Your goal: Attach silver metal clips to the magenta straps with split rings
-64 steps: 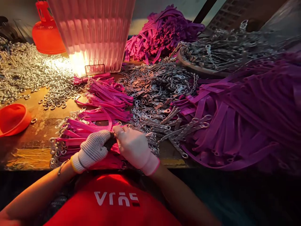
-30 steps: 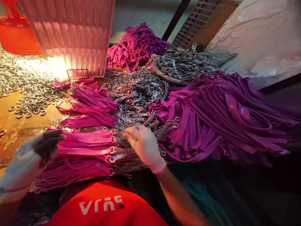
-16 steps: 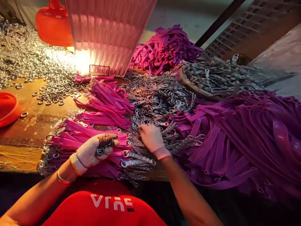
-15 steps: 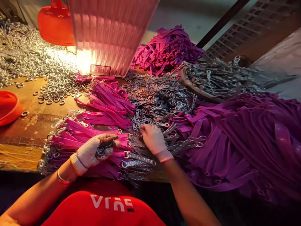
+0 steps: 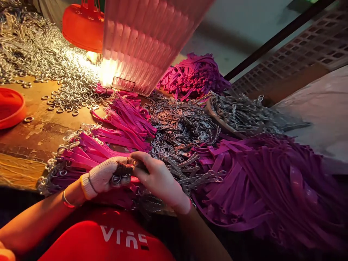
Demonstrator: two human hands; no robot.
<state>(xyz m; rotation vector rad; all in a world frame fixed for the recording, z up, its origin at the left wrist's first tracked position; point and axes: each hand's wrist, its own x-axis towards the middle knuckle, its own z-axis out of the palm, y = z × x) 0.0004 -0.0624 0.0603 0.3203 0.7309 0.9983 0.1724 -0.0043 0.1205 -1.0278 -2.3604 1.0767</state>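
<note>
My left hand [image 5: 108, 176], in a white knit glove with dark, stained fingers, is closed around several small metal rings [image 5: 116, 179]. My right hand [image 5: 160, 179], in a thin white glove, has its thumb and fingers pinched against the left fingertips. Whatever sits in that pinch is small and mostly hidden. Under both hands lie pink straps [image 5: 87, 150] with metal rings at their left ends. Beyond the right hand spreads a heap of short metal chains [image 5: 185, 123].
Loose metal rings [image 5: 67, 94] cover the table's far left, below a lit orange lamp [image 5: 83, 29]. A ribbed translucent panel [image 5: 152, 40] stands beside it. Purple straps [image 5: 261, 181] pile up at right, more straps [image 5: 195, 76] behind. An orange container [image 5: 12, 108] sits at left.
My right hand has moved left from the chain heap to meet my left hand's fingertips. My left hand stays closed on the rings. The camera view has shifted and tilted somewhat.
</note>
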